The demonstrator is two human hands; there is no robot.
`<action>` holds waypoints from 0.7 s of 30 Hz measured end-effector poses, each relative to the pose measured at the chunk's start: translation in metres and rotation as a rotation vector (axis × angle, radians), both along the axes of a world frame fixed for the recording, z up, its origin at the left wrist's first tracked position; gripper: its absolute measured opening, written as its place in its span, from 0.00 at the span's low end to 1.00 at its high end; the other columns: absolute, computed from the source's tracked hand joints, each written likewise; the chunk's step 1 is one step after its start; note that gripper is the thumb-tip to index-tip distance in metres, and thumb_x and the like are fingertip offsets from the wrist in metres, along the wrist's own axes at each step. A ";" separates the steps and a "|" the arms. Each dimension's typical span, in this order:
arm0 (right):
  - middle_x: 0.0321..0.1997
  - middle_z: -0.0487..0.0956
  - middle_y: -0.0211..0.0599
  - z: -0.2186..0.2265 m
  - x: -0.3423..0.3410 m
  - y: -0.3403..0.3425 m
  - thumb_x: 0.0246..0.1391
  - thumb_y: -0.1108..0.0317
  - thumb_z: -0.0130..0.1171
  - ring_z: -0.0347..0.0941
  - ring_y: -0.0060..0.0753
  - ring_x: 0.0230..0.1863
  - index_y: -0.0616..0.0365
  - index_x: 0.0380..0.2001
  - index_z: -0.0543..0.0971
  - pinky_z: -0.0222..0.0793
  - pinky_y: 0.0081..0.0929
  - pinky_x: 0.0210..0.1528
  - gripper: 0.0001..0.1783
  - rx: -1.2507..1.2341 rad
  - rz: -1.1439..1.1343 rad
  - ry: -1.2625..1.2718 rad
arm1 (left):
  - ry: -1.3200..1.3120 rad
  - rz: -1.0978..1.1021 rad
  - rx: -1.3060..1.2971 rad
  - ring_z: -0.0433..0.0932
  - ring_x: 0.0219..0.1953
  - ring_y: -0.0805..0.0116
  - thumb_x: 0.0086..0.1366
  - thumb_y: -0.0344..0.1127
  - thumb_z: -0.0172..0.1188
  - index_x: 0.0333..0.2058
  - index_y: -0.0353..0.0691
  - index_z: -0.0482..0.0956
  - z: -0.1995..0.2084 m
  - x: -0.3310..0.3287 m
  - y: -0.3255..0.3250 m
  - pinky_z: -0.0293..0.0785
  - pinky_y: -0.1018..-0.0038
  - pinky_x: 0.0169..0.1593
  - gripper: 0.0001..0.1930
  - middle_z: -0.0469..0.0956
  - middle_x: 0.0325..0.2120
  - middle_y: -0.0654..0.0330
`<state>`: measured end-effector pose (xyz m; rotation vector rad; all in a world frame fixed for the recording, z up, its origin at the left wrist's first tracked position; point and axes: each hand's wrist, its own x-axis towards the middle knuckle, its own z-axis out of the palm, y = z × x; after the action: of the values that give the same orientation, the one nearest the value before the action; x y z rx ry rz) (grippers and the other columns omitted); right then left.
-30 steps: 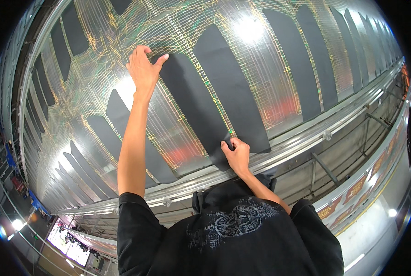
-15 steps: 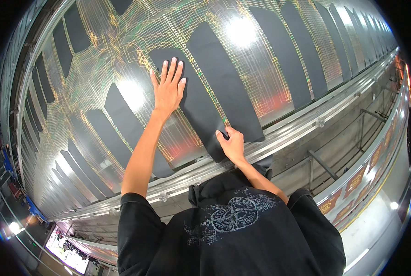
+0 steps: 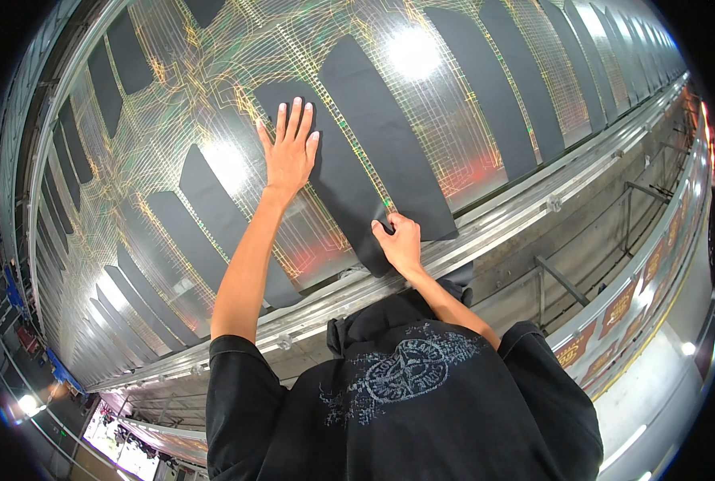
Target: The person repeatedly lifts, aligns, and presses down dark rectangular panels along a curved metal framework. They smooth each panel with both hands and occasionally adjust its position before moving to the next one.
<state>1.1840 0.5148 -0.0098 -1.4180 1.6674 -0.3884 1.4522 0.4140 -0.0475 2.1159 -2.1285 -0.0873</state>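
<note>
My left hand (image 3: 290, 160) lies flat on a dark grey fabric panel (image 3: 343, 196), its fingers spread toward the pointed far end. At the near end of the same panel, my right hand (image 3: 400, 244) has thumb and fingers closed on the fabric's right edge, where the cloth bunches slightly. Just right of it lies another dark panel (image 3: 381, 120), whose lower left corner is close to my right fingers. A narrow strip with yellow and green lines shows between the two panels. Both lie on a shiny metal table (image 3: 479, 191).
More dark panels (image 3: 213, 200) lie in rows to the left, and others (image 3: 485, 88) to the right. A metal rail (image 3: 505, 218) runs along the table's near edge. Beyond it at right are a metal bar (image 3: 561, 280) and a curved, printed barrier (image 3: 606, 329).
The whole view has shifted slightly. Both hands keep nearly the same places on the panel.
</note>
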 end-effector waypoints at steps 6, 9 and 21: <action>0.14 0.67 0.49 -0.001 0.001 0.000 0.53 0.60 0.69 0.62 0.46 0.15 0.66 0.19 0.70 0.61 0.43 0.24 0.23 -0.005 0.015 0.025 | 0.016 0.000 -0.023 0.53 0.77 0.55 0.79 0.48 0.44 0.74 0.52 0.60 0.001 0.000 0.000 0.36 0.33 0.75 0.28 0.56 0.76 0.63; 0.14 0.68 0.49 0.000 0.001 -0.001 0.53 0.60 0.69 0.63 0.48 0.15 0.65 0.19 0.70 0.61 0.44 0.24 0.23 0.009 0.007 0.025 | 0.006 -0.002 -0.027 0.53 0.77 0.55 0.79 0.48 0.44 0.74 0.52 0.60 0.001 0.000 0.000 0.36 0.33 0.75 0.28 0.56 0.76 0.63; 0.16 0.76 0.42 0.021 -0.012 -0.003 0.55 0.53 0.72 0.76 0.54 0.20 0.59 0.27 0.73 0.70 0.46 0.28 0.23 0.109 0.104 0.219 | 0.067 -0.168 0.143 0.46 0.78 0.42 0.76 0.49 0.48 0.74 0.46 0.60 0.015 -0.062 0.071 0.38 0.39 0.76 0.32 0.51 0.77 0.54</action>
<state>1.1719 0.5122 0.0107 -1.5007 1.7503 -0.0843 1.3903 0.4850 -0.0321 1.9696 -2.3196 -0.3326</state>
